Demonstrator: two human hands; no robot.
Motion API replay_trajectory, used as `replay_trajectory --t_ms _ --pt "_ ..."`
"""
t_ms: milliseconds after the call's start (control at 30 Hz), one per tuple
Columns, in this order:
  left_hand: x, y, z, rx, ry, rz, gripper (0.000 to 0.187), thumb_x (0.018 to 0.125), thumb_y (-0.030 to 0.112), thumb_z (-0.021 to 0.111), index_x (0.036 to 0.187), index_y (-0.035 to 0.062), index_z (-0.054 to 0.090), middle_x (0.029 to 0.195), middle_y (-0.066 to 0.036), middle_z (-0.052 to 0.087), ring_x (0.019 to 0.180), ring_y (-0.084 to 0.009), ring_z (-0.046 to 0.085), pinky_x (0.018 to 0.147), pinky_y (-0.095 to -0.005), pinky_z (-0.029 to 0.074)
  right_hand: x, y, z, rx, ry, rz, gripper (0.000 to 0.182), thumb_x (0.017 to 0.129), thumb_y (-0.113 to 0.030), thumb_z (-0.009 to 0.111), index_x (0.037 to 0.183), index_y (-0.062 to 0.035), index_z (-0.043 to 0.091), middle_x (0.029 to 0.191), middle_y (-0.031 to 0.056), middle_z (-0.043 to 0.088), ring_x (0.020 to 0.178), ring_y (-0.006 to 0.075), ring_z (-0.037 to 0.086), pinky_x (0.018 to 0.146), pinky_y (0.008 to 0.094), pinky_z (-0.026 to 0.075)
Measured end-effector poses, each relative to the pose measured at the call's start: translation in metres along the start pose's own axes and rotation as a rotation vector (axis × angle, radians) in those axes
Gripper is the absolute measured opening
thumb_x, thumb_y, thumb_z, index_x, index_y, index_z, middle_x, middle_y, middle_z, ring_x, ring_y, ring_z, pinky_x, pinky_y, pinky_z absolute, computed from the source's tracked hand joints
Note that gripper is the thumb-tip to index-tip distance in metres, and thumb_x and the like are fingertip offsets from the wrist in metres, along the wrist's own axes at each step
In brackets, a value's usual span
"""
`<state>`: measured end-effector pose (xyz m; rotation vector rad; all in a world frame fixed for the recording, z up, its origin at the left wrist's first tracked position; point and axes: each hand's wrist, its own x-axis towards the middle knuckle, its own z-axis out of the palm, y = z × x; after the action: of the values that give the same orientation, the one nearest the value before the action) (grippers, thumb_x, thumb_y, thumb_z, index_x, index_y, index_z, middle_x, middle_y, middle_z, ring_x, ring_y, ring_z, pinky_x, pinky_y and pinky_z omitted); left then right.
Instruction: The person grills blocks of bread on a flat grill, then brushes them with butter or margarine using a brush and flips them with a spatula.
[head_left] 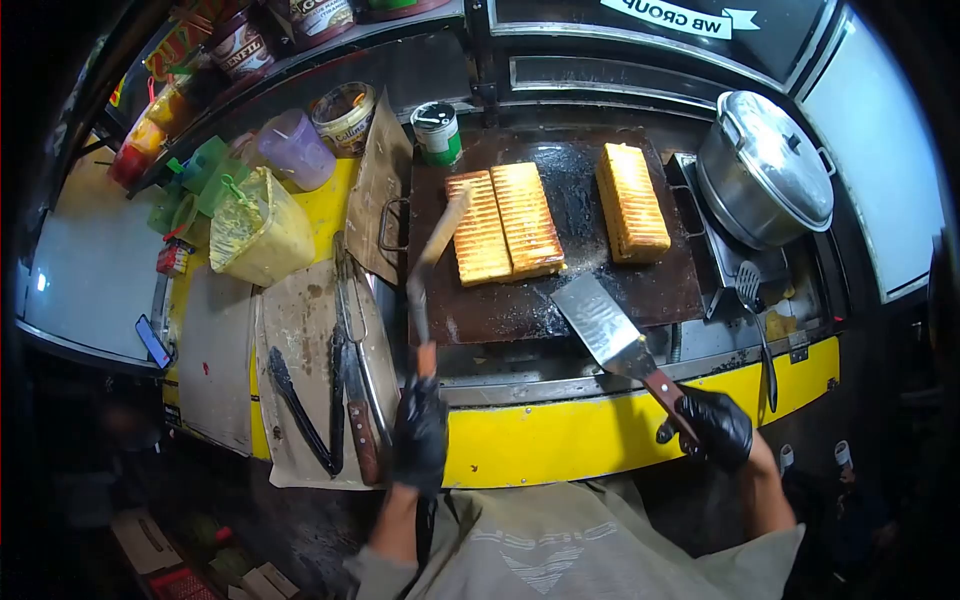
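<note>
My left hand (419,432), in a black glove, is wrapped round the orange handle of a spatula (436,240). Its narrow-looking blade points up and overlaps the left edge of the nearer toasted bread (482,230). Another browned, ridged slab of bread (528,215) lies right beside that one on the dark griddle (480,312). A third toasted bread block (632,205) sits apart to the right. My right hand (715,428), also gloved in black, grips the wooden handle of a wide metal spatula (598,322). That blade reaches over the griddle's front part, below the gap between the breads.
A lidded pot (765,170) stands right of the griddle, with a slotted turner (758,318) in front. To the left are black tongs (300,410), a wooden-handled knife (362,440), a yellow-smeared tub (262,235) and a purple jug (297,150). A green can (437,135) stands behind.
</note>
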<state>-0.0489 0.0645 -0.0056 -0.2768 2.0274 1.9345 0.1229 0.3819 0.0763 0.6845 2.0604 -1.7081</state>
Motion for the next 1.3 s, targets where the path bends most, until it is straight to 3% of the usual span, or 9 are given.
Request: replay_trajectory --t_ms 33,167,500,733,1000,1033,1100,1133,1300 --pt "0.011 0.017 0.007 0.420 -0.195 0.199 0.039 0.100 0.020 0.035 0.135 0.0029 0.041 0.123 -0.022 0.056 0.107 -0.0307 0.059 0.087 -0.0376 0.044 0.009 -0.004 -0.005 -0.070 -0.072 -0.017 0.047 0.089 -0.044 0.054 0.109 -0.0016 0.058 0.083 0.0114 0.067 0.051 0.0095 0.055 0.047 0.0205 0.043" --pt "0.057 -0.004 0.025 0.508 -0.274 0.358 0.048 0.101 0.037 0.029 0.140 0.0092 0.038 0.139 -0.016 0.044 0.133 -0.0269 0.038 0.108 -0.0314 0.026 0.051 0.002 0.012 0.295 -0.068 0.134 0.038 0.090 -0.037 0.055 0.107 -0.0035 0.055 0.076 0.0064 0.059 0.054 0.0099 0.049 0.048 0.0233 0.041" --pt "0.047 -0.018 0.007 0.581 -0.128 0.345 0.041 0.101 0.025 0.035 0.133 0.0013 0.044 0.128 -0.025 0.050 0.120 -0.0373 0.049 0.096 -0.0361 0.040 0.144 0.003 0.115 0.584 0.095 -0.076 0.033 0.098 -0.032 0.046 0.117 -0.0054 0.052 0.069 0.0006 0.049 0.055 0.0103 0.046 0.048 0.0258 0.037" --pt "0.044 -0.024 0.013 0.475 -0.135 0.118 0.043 0.101 0.027 0.035 0.136 0.0006 0.041 0.134 -0.021 0.048 0.126 -0.0303 0.045 0.101 -0.0334 0.036 0.123 0.003 0.131 0.931 0.160 -0.141 0.020 0.093 -0.031 0.057 0.091 -0.0110 0.053 0.066 -0.0002 0.048 0.051 0.0085 0.043 0.045 0.0233 0.032" --pt "0.054 -0.025 0.029 -0.065 -0.283 -0.250 0.043 0.096 0.052 0.037 0.119 0.0195 0.053 0.067 0.003 0.051 0.049 -0.0020 0.035 0.043 -0.0205 0.025 0.132 0.033 0.124 1.343 -0.029 -0.132 0.024 0.091 -0.026 0.057 0.105 -0.0074 0.052 0.067 0.0006 0.049 0.048 0.0089 0.042 0.041 0.0226 0.033" --pt "0.053 -0.024 0.033 -0.066 -0.286 -0.248 0.043 0.096 0.052 0.037 0.119 0.0195 0.053 0.067 0.003 0.051 0.049 -0.0020 0.035 0.043 -0.0205 0.025 0.133 0.038 0.123 1.486 -0.142 -0.172 0.029 0.091 -0.025 0.057 0.112 -0.0058 0.052 0.069 0.0011 0.050 0.048 0.0093 0.043 0.041 0.0227 0.034" --pt "0.048 -0.015 0.047 -0.198 -0.323 -0.335 0.052 0.098 0.045 0.038 0.142 0.0161 0.036 0.122 -0.006 0.058 0.071 -0.0034 0.055 0.051 -0.0163 0.033 0.134 0.043 0.122 1.714 -0.359 -0.137 0.035 0.092 -0.023 0.054 0.121 -0.0052 0.048 0.075 0.0018 0.053 0.051 0.0089 0.045 0.042 0.0221 0.035" --pt "0.046 -0.011 0.053 -0.211 -0.302 -0.416 0.044 0.094 0.054 0.042 0.121 0.0205 0.051 0.072 0.001 0.056 0.044 -0.0022 0.032 0.038 -0.0197 0.025 0.134 0.044 0.121 1.935 -0.588 -0.093 0.042 0.093 -0.021 0.052 0.131 -0.0047 0.044 0.080 0.0025 0.056 0.055 0.0085 0.046 0.042 0.0215 0.036" --pt "0.039 -0.012 0.071 -0.279 -0.373 -0.449 0.042 0.091 0.061 0.041 0.098 0.0208 0.050 0.053 0.007 0.039 0.038 -0.0038 0.035 0.035 -0.0199 0.026 0.096 0.040 0.120 1.755 -0.283 0.095 0.046 0.091 -0.020 0.052 0.134 -0.0073 0.041 0.085 0.0027 0.055 0.055 0.0095 0.046 0.048 0.0213 0.040"
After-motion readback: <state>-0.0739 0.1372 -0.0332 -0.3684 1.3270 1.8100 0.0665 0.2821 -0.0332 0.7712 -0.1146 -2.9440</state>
